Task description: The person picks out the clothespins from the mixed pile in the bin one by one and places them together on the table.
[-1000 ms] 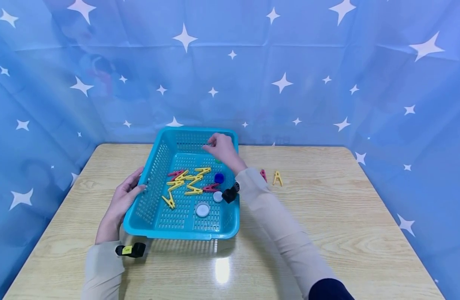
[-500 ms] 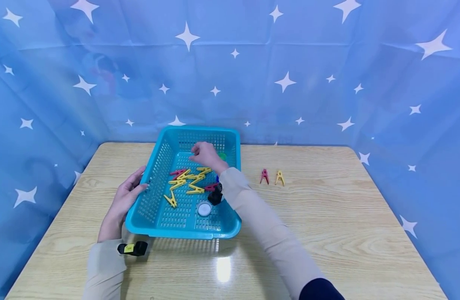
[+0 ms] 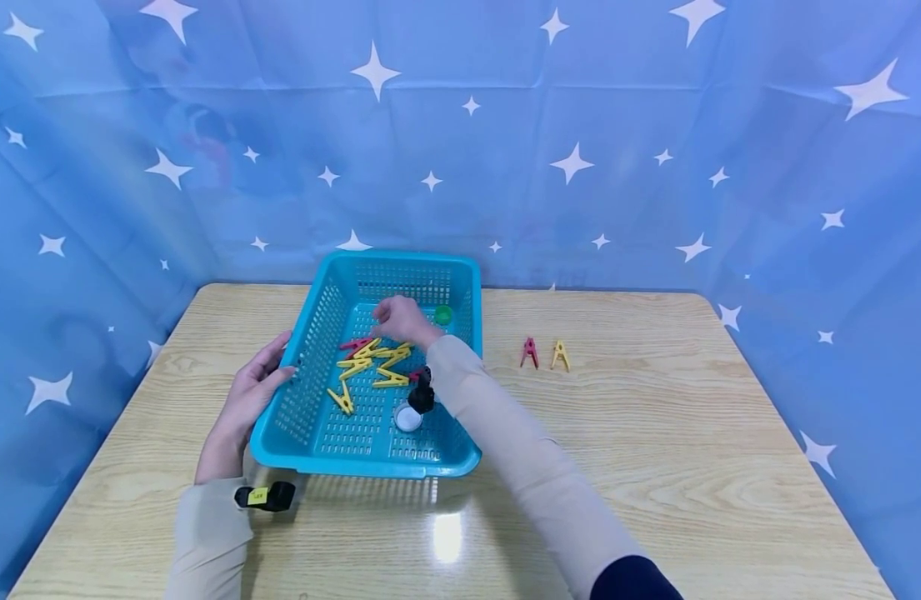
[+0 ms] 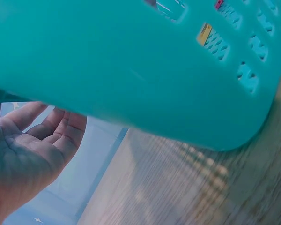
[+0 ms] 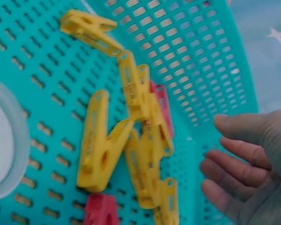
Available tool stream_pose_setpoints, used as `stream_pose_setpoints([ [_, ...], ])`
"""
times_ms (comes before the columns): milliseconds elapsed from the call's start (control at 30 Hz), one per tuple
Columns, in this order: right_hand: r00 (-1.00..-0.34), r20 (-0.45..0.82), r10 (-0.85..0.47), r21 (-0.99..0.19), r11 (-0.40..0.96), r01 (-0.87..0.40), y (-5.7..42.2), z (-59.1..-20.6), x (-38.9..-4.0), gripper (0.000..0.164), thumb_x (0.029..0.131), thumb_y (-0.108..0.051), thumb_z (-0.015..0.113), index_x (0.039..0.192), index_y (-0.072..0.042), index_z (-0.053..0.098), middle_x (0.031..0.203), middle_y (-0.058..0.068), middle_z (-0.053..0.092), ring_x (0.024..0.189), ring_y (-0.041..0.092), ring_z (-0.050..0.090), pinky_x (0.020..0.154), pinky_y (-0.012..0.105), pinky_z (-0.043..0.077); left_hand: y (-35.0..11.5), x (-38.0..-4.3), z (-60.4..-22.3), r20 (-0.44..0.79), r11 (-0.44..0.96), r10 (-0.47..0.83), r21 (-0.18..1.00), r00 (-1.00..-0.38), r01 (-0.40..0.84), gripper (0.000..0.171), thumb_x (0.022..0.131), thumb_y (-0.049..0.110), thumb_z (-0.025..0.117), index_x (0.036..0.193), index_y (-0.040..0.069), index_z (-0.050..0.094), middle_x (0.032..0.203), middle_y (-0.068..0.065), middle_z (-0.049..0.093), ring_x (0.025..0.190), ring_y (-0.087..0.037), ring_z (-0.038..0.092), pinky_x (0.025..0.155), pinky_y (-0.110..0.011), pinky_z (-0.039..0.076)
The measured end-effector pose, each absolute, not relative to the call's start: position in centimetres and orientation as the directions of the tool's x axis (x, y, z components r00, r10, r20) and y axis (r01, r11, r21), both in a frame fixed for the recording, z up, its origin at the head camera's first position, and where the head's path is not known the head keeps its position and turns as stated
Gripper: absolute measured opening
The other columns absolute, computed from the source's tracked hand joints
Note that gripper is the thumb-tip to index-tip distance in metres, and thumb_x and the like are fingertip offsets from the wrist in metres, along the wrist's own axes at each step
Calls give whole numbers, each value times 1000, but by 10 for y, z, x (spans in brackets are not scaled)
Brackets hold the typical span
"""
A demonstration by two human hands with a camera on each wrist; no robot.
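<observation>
A turquoise plastic basket point(image 3: 355, 471) with perforated walls sits on the table. My left hand point(image 3: 244, 398) grips its left rim, thumb over the edge and fingers outside. The left wrist view shows the hand point(image 4: 37, 145) against the outer wall. Inside the basket lie several yellow clothespins point(image 3: 391, 379) and a few red ones. My right hand point(image 3: 406, 321) hovers inside, just beyond the pile, holding nothing. In the right wrist view its fingers are loosely bent, thumb apart, near a red clothespin point(image 5: 162, 110) partly hidden by yellow ones.
A green cap point(image 3: 443, 315) lies at the basket's back right, a round whitish lid point(image 3: 408, 418) near its front. Right of the basket, a red clothespin point(image 3: 530, 352) and a yellow clothespin point(image 3: 560, 356) stand on the wooden table point(image 3: 693, 433). A starry curtain hangs behind.
My right hand has moved left and nearer within the basket, towards the clothespin pile, bringing the green cap into full view. The left hand stays on the rim.
</observation>
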State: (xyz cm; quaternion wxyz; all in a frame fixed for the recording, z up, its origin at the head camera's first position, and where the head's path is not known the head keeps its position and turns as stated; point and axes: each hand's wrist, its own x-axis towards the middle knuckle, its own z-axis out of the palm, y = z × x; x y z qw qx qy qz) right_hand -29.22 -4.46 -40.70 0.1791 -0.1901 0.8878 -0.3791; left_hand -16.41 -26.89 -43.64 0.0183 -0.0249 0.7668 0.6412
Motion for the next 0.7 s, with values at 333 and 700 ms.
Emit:
stream_pose_setpoints([
  [333, -837, -200, -509, -670, 694, -263, -50, -417, -290, 35, 87, -10, 67, 120, -1, 61, 120, 12, 59, 109, 22, 54, 88, 31, 46, -268, -165, -437, -33, 178, -15, 983, -999, -35, 58, 98, 14, 47, 150, 12, 22, 143, -23, 33, 106, -4, 47, 77, -18, 48],
  [700, -831, -226, -509, -607, 740, -289, -53, -432, -296, 30, 85, -11, 69, 113, -2, 64, 109, 9, 62, 93, 18, 56, 76, 25, 47, -269, -164, -437, -50, 183, -11, 982, -999, -52, 58, 98, 15, 46, 151, 15, 21, 145, -21, 31, 114, -13, 45, 78, -18, 47],
])
